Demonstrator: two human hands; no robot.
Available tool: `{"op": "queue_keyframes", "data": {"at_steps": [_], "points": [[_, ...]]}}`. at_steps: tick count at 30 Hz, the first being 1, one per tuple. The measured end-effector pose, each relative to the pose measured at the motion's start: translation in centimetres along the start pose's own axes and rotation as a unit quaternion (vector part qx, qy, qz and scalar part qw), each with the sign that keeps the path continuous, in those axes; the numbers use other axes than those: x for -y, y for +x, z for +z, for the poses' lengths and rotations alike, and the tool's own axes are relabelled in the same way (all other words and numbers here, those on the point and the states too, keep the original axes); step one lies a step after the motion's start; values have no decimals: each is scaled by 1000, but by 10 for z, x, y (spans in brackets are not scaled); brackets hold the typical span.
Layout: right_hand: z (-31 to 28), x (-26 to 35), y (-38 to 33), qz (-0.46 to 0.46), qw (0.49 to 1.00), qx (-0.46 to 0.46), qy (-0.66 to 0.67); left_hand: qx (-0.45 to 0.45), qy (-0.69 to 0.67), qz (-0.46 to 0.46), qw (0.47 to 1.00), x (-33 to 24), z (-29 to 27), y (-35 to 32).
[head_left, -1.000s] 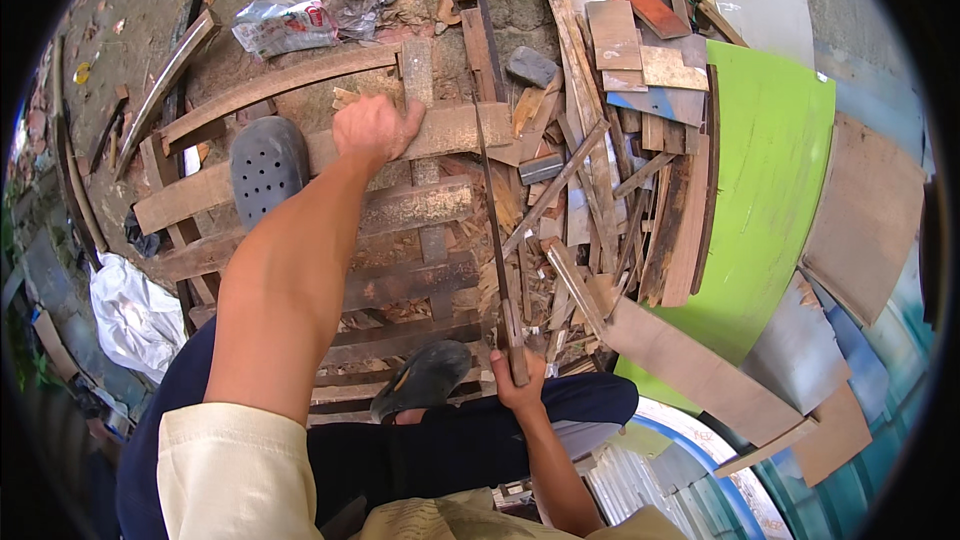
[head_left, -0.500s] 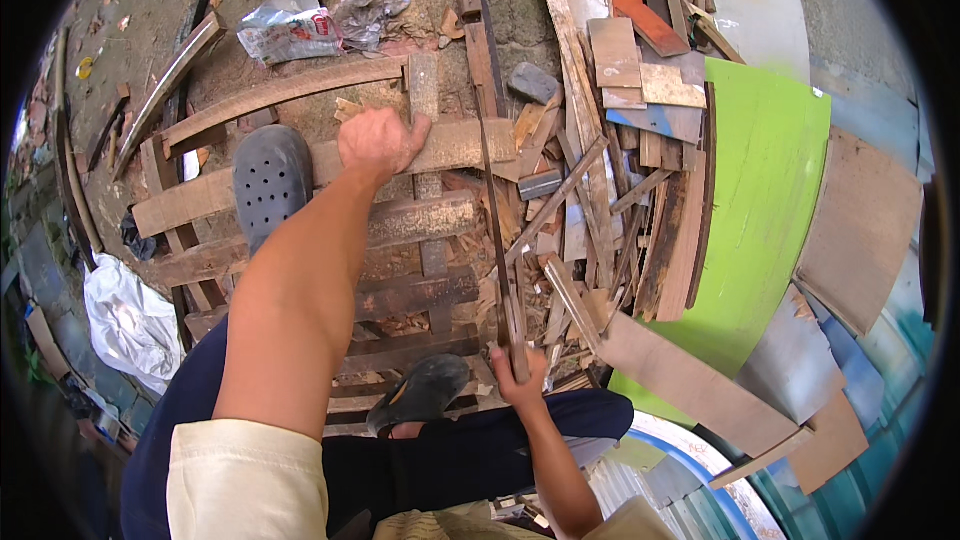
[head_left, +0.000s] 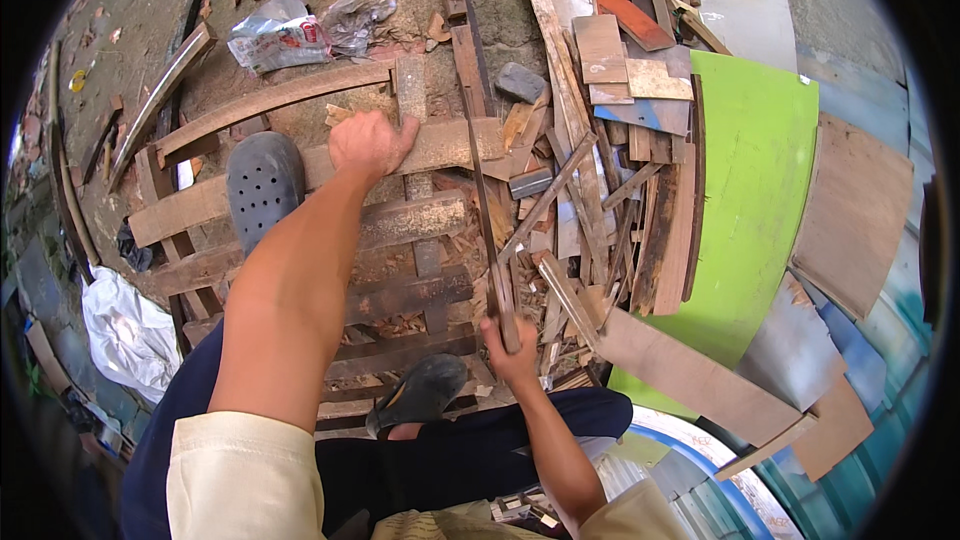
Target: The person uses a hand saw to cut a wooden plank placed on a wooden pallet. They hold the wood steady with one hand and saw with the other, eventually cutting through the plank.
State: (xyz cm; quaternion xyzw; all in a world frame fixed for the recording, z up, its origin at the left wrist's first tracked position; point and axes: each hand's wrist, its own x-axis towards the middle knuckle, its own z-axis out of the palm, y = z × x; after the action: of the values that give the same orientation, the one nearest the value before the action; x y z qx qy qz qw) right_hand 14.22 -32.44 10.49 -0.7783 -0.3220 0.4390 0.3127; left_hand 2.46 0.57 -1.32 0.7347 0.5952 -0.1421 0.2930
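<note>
The left hand (head_left: pixel 370 143) is pressing down flat on a plank (head_left: pixel 330 175) of the pallet (head_left: pixel 400 290), fingers spread over the plank's far edge beside a short upright slat (head_left: pixel 411 90); it is bracing the plank rather than closing around it. The right hand (head_left: pixel 512 350) is clenching around the handle of a long saw (head_left: pixel 482 190), whose thin blade is running from the fist away across the pallet and crossing the same plank just right of the left hand. So the plank is lying under the left palm, and the saw's blade is meeting it near that hand, well away from the right fist at the pallet's near edge. A grey clog (head_left: pixel 264 185) is standing on the plank left of the left hand, and a dark sandal (head_left: pixel 418 392) is resting on the pallet's near edge beside the right fist. Right of the pallet a heap of scrap wood (head_left: pixel 590 200) is lying against a green board (head_left: pixel 755 200). Compared with half a second ago, both hands are keeping their places, with the saw hand shifting only slightly along the blade's line.
</note>
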Motion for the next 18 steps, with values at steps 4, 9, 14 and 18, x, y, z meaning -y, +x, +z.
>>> {"op": "queue_keyframes", "data": {"at_steps": [4,9,14,18], "points": [[-16,10,-56,-14,1000,-18,-10,36,-3,-11,999,-6,-1,-1],[36,-2,125,-17,997,-41,69,27,7,12,1000,-18,0,-1],[27,24,78,58,996,-20,66,6,25,1,1000,-3,2,1],[-22,20,-59,45,999,9,-16,14,8,-1,1000,-4,11,6]]}}
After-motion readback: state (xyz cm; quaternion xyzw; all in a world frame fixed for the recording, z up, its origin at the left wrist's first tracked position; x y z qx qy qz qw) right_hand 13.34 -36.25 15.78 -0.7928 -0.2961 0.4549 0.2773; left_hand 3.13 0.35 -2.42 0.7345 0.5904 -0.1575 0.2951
